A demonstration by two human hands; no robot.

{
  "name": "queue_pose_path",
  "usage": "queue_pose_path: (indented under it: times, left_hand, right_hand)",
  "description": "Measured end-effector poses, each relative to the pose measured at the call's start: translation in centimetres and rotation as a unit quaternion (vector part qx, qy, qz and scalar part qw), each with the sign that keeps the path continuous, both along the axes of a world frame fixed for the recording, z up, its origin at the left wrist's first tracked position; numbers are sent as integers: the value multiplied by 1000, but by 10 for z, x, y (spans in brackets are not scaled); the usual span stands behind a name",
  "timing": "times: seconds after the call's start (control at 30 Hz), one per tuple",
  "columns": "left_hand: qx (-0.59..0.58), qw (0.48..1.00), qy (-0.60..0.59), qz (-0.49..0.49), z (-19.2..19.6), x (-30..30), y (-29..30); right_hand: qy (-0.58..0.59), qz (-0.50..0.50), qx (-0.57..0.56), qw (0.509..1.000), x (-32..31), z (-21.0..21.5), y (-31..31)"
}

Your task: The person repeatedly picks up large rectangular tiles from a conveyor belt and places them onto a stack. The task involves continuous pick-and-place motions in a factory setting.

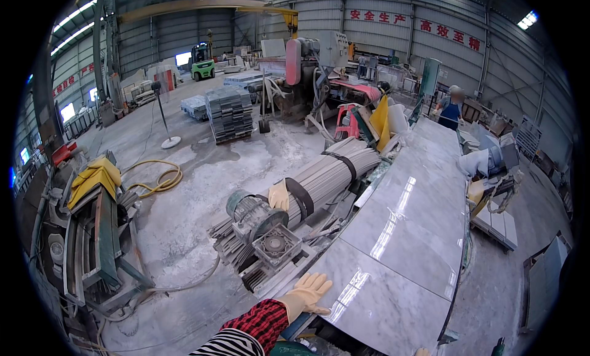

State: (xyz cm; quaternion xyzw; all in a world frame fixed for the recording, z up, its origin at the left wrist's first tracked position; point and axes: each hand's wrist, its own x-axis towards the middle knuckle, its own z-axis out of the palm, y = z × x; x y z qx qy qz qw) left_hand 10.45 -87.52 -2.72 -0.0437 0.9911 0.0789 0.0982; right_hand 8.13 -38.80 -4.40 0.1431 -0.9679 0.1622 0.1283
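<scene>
My left hand (pixel 309 292), in a cream rubber glove below a red-and-black checked cuff, lies with fingers stretched out at the left edge of the near polished marble slab (pixel 387 294). It grips nothing. At the bottom edge of the picture, only a small cream tip of my right hand (pixel 423 352) shows, by the slab's near end; its fingers are mostly hidden. Beyond a thin seam, a longer grey-white marble slab (pixel 424 190) continues up the bench. Left of the slabs sits a grey electric motor with a square gearbox (pixel 276 244).
Beside the motor, a strapped bundle of long thin strips (pixel 332 174) carries a loose cream glove (pixel 279 196). A yellow hose (pixel 163 181) coils on the floor. At the bench's far end stands a person in a blue apron (pixel 452 109). Stacked stone blocks (pixel 229 115) stand farther left.
</scene>
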Motion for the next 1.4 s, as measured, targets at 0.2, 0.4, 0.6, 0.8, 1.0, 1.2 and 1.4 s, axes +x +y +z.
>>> queue_pose_path:
  times: [0.2,0.4,0.6,0.8,1.0,1.2,1.4]
  left_hand:
    - [0,1000,10,1,-7,4,-2]
    - [5,1000,11,2,-1,7,0]
    - [10,1000,5,-7,-5,7,-2]
    - [9,1000,8,-10,-4,11,-3]
    - [11,1000,9,-8,-5,12,-2]
    - [15,1000,14,-8,-9,15,-2]
    - [17,1000,19,-11,-7,19,-3]
  right_hand:
    - [13,3,-9,1000,1,-4,-2]
    - [34,-8,-12,999,4,-9,-3]
    - [53,-12,-23,998,5,-20,1]
    - [55,-35,4,998,5,-31,4]
    - [76,-32,-9,997,3,-43,8]
    - [58,-28,-10,998,7,-43,8]
    - [48,-43,-1,998,5,-57,13]
